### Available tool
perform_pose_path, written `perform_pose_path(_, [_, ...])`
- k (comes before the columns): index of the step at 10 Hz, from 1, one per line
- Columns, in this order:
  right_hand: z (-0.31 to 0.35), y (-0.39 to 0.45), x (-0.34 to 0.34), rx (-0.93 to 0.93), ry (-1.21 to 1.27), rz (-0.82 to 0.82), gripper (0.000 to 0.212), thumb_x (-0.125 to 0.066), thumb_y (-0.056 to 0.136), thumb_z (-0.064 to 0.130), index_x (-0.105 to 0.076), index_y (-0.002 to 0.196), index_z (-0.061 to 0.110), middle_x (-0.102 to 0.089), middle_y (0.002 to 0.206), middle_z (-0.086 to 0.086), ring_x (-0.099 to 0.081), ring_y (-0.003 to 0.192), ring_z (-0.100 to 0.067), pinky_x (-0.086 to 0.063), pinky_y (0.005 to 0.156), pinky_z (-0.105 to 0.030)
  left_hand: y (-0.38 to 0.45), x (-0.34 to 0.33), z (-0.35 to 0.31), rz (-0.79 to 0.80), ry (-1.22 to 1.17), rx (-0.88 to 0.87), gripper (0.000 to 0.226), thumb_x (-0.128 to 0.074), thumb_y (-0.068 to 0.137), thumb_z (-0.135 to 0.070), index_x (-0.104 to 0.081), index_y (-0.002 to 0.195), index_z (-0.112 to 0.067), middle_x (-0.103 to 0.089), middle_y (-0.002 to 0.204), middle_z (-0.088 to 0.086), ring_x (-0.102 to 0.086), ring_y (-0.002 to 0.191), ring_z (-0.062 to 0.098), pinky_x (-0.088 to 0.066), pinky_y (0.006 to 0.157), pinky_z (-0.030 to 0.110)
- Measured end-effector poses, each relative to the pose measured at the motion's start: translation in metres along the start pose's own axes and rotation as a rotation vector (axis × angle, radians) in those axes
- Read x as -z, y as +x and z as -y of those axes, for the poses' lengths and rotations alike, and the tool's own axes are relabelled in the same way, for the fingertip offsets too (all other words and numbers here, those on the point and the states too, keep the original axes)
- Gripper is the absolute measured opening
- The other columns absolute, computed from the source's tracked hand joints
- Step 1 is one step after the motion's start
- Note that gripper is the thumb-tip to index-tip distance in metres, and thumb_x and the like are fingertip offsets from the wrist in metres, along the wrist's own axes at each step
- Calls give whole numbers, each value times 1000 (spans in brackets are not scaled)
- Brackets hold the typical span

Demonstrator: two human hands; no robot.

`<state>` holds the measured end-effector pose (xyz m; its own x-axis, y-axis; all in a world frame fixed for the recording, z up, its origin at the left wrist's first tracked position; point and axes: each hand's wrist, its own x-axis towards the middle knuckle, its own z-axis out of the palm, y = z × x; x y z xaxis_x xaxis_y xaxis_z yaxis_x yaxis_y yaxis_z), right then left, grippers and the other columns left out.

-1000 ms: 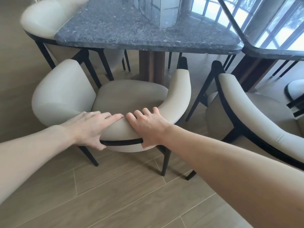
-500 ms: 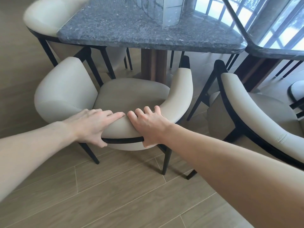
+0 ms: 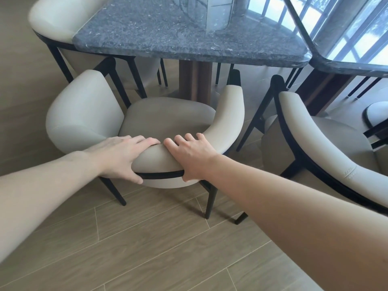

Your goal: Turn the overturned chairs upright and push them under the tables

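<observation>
Both hands, left hand [image 3: 123, 156] and right hand [image 3: 194, 155], grasp curved cream padded chair [image 3: 159, 120] backrest, upright at speckled stone counter [image 3: 189, 32].

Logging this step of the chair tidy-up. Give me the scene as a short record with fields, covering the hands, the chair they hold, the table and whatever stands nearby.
left hand: grips the chair's backrest, fingers over the top, thumb on the dark band behind
right hand: grips the same backrest beside it
chair: upright, cream, dark legs on the floor, seat partly under the table
table: dark speckled stone top, wooden pedestal
second chair: to the right, upright
third chair: at the far left corner, tucked under the table
floor: wood-look planks
</observation>
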<state>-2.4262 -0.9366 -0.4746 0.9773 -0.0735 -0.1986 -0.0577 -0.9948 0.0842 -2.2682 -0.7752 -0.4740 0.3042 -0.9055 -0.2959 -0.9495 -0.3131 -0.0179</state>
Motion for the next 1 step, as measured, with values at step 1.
perform_pose_path(1, [0, -5, 12, -46, 92, 58, 90, -84, 67, 43, -34, 137, 17, -48, 125, -5, -49, 115, -29, -43, 96, -45, -4, 5, -12, -23, -403, 59, 91, -64, 67, -69, -28, 148, -46, -30, 152, -25, -45, 136, 17, -38, 112, 38])
